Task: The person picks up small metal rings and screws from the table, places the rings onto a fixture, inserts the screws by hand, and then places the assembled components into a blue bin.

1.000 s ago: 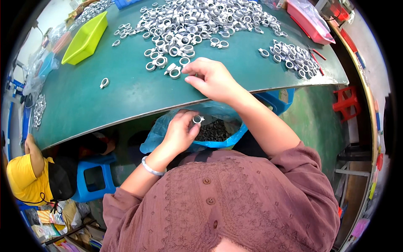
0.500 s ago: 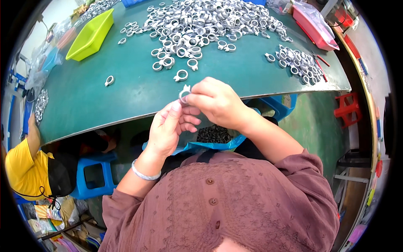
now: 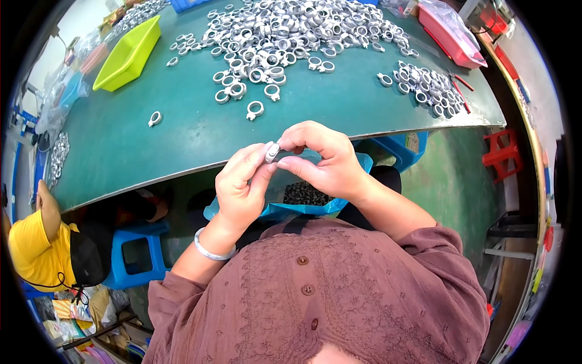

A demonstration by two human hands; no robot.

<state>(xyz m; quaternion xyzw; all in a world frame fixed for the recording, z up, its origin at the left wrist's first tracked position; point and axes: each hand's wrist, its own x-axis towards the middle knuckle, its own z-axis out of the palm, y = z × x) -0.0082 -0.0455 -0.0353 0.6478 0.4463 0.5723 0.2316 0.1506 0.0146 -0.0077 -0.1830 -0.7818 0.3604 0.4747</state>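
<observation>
Just over the table's near edge, my left hand (image 3: 239,185) pinches a grey ring-shaped clamp (image 3: 272,153) between thumb and fingers. The ring is turned nearly edge-on. My right hand (image 3: 333,159) is closed around its right side, fingertips touching the ring's upper edge and the thumb below. Whether a small part is also between those fingers is hidden. Beneath my hands, an opened blue bag (image 3: 282,210) contains many small dark pieces (image 3: 306,194). Several loose rings lie closest on the table, one of them a single ring (image 3: 255,110).
A large heap of grey rings (image 3: 291,36) covers the green table's (image 3: 188,130) far middle. To the right are a smaller pile (image 3: 424,85), red-handled pliers (image 3: 464,84) and a pink tray (image 3: 451,36). A yellow-green tray (image 3: 127,54) stands left, and a yellow-sleeved person (image 3: 36,242) sits far left.
The ring has turned from face-on to nearly edge-on and come slightly lower. My right hand has lowered, its thumb now extended below the ring; my left fingers have closed on the ring.
</observation>
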